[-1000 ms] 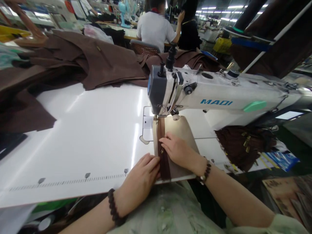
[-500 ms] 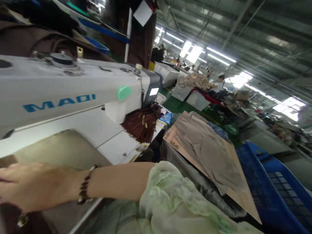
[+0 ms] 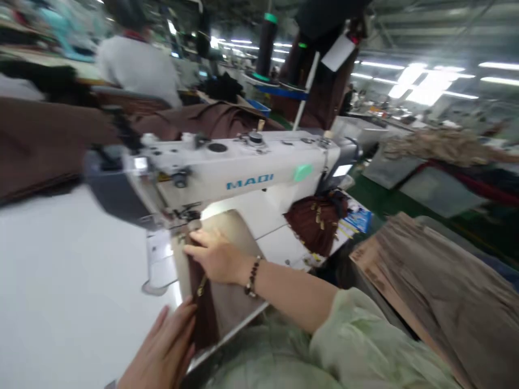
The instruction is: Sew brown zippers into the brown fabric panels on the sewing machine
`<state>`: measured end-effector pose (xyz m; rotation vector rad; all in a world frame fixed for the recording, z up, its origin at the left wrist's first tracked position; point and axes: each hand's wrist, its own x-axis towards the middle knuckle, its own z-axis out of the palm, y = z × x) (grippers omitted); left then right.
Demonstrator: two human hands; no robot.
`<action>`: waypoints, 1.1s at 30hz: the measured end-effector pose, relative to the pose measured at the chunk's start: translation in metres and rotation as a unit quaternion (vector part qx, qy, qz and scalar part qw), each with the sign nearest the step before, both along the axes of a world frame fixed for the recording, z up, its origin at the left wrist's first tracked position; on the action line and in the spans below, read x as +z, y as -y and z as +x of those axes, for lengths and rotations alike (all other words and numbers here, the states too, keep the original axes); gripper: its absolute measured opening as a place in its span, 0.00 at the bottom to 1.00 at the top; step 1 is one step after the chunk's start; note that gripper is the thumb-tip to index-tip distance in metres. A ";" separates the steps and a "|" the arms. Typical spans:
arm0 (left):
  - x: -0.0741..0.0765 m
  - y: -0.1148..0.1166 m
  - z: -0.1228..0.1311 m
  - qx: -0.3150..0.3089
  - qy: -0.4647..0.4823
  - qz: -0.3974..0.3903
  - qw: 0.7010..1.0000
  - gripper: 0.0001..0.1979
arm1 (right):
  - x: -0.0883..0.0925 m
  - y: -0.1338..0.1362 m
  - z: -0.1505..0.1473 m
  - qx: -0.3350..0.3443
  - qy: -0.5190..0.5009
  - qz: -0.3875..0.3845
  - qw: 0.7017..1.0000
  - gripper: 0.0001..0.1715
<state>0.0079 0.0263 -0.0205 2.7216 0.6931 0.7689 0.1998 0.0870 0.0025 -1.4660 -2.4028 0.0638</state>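
Note:
A khaki fabric piece (image 3: 239,302) lies on the bed of a white sewing machine (image 3: 211,183), partly under its head. Along the left side of the cloth runs a dark brown zipper (image 3: 206,319) with a brass pull (image 3: 201,285). My right hand (image 3: 223,258), a beaded bracelet at its wrist, rests on the cloth just in front of the needle area, fingers extended and slightly apart. Lower down, my left hand (image 3: 162,346) lies with stretched fingers at the zipper's left edge, touching it. The needle tip is too blurred to make out.
Brown zippers (image 3: 318,221) with brass pulls lie bunched at the machine's right end. Stacked brown cloth pieces (image 3: 438,286) lie on a board at the right. Brown fabric (image 3: 48,146) hangs behind the machine. A person in a white top (image 3: 140,65) sits beyond.
The view has swung left and drawn back, bringing the machine's head, white table and my left hand into sight. My right hand remains on the cloth.

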 end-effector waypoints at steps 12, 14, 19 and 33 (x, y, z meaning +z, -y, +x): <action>0.031 0.024 -0.010 -0.063 -0.062 0.002 0.996 0.14 | -0.001 0.041 -0.006 0.022 -0.012 -0.086 0.996 0.26; 0.028 0.025 -0.011 -0.064 -0.056 -0.008 0.996 0.14 | 0.001 0.041 -0.007 0.024 -0.003 -0.091 0.996 0.26; 0.035 0.024 -0.014 -0.066 -0.046 -0.043 0.996 0.11 | 0.002 0.040 -0.009 0.021 0.016 -0.095 0.995 0.26; 0.025 -0.073 -0.010 0.067 -0.175 0.028 0.982 0.16 | 0.000 0.041 -0.009 0.019 0.055 -0.083 0.995 0.28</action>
